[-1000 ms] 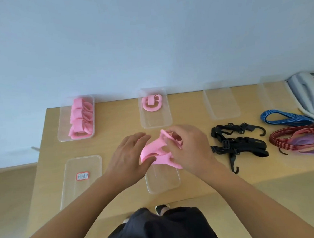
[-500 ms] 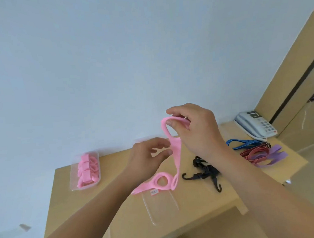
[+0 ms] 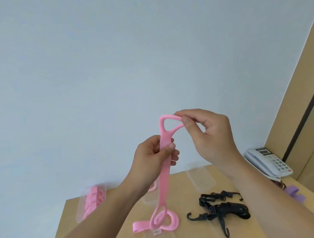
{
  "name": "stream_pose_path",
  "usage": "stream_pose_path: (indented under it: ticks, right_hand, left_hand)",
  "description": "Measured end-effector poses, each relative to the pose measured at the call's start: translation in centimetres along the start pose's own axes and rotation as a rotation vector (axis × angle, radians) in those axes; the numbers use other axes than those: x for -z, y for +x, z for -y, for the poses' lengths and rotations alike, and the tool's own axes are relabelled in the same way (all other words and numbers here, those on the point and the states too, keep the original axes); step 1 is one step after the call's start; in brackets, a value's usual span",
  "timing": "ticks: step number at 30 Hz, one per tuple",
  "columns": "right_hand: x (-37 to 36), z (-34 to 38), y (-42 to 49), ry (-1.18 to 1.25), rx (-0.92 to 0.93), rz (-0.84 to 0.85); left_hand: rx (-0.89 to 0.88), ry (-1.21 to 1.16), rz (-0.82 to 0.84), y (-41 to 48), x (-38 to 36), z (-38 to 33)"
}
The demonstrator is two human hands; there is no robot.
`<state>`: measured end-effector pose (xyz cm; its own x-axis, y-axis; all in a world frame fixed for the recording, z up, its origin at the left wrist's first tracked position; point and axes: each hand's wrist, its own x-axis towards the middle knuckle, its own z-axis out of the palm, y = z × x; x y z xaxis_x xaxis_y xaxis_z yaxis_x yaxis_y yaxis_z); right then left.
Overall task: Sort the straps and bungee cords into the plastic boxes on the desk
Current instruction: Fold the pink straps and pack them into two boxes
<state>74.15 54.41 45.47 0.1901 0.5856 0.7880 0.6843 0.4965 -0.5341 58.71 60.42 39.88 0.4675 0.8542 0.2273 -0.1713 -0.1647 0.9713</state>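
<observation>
I hold a long pink strap (image 3: 164, 176) up in front of the wall. My right hand (image 3: 207, 135) pinches its top loop. My left hand (image 3: 155, 156) grips the band just below that loop. The strap's lower loops hang down to the desk beside another pink strap (image 3: 139, 226) lying flat. A clear box (image 3: 80, 209) at the back left holds several rolled pink straps (image 3: 93, 199). Black straps with hooks (image 3: 222, 209) lie on the desk to the right. An empty clear box (image 3: 201, 179) stands behind them.
A white desk phone (image 3: 267, 161) sits at the desk's far right corner, with purple straps (image 3: 293, 191) in front of it. A clear box (image 3: 160, 237) lies at the near edge below the hanging strap. A wooden door frame (image 3: 303, 97) rises on the right.
Both hands lifted the pink strap from the desk and stretched it out vertically. The view tilted upward towards the wall, and the left hand slid up close to the top loop.
</observation>
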Motion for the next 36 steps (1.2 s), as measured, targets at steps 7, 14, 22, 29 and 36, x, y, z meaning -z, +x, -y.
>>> stream_pose_path:
  ticks: [7, 14, 22, 29, 36]
  right_hand:
    - [-2.0, -1.3, 0.0, -0.087, 0.247, 0.015]
    - [-3.3, -1.9, 0.7, -0.03, 0.373, -0.001]
    - [-4.2, -3.8, 0.9, -0.159, 0.525, 0.025]
    - [-4.0, -4.8, 2.0, -0.133, 0.458, -0.026]
    - [-3.6, -5.4, 2.6, -0.155, 0.425, 0.037]
  left_hand:
    - [-0.023, -0.064, 0.006, -0.8, 0.8, -1.2]
    - [-0.094, -0.091, -0.041, -1.2, 0.9, -1.4]
    - [-0.094, -0.118, -0.159, -0.3, 0.3, -1.5]
    - [-0.053, -0.159, -0.14, 0.9, 0.0, -1.2]
    - [-0.087, -0.254, -0.141, 2.0, -0.1, -1.4]
